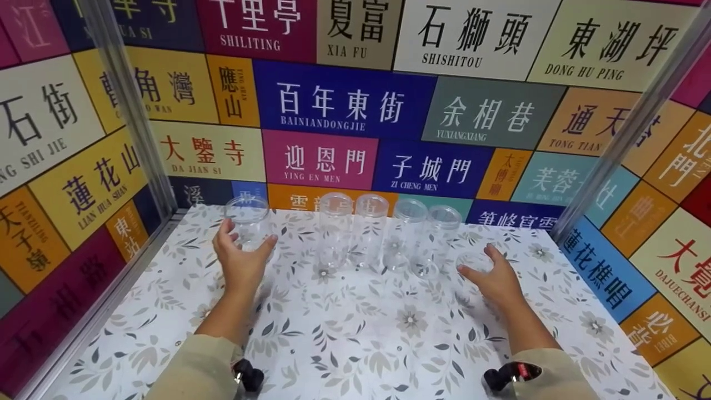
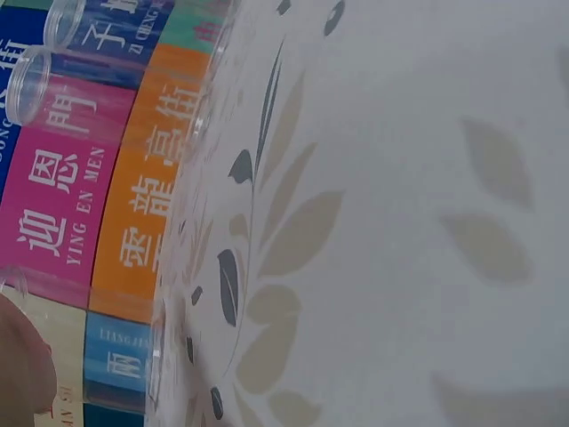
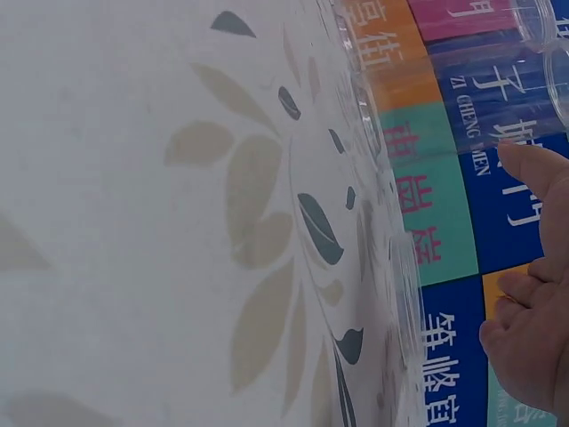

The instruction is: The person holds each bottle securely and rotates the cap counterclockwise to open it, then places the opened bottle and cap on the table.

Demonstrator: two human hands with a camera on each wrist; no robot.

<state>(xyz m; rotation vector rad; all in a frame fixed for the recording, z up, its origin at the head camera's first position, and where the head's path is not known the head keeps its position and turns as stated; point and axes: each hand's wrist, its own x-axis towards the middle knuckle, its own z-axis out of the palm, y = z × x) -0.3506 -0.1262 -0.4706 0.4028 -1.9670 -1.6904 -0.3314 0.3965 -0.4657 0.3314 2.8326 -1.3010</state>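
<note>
in the head view, a wide clear jar (image 1: 247,215) is held between thumb and fingers of the left hand (image 1: 241,261); four tall clear jars (image 1: 372,236) are lined up between the two hands' fingers; a clear round piece (image 1: 473,262) is seen just beside the parted fingers of the right hand (image 1: 498,280). in the left wrist view, the wide jar is seen beside a fingertip. in the right wrist view, nothing is gripped by the fingers.

The left wrist view's edge crops the left hand (image 2: 25,369) to a rounded sliver, which covers part of a wide clear plastic jar (image 2: 120,356). In the right wrist view, the edge trims the right hand (image 3: 538,338) and the rim of one tall clear plastic jar (image 3: 427,98); the head view cuts off both beige sleeves (image 1: 194,366) at its bottom.
</note>
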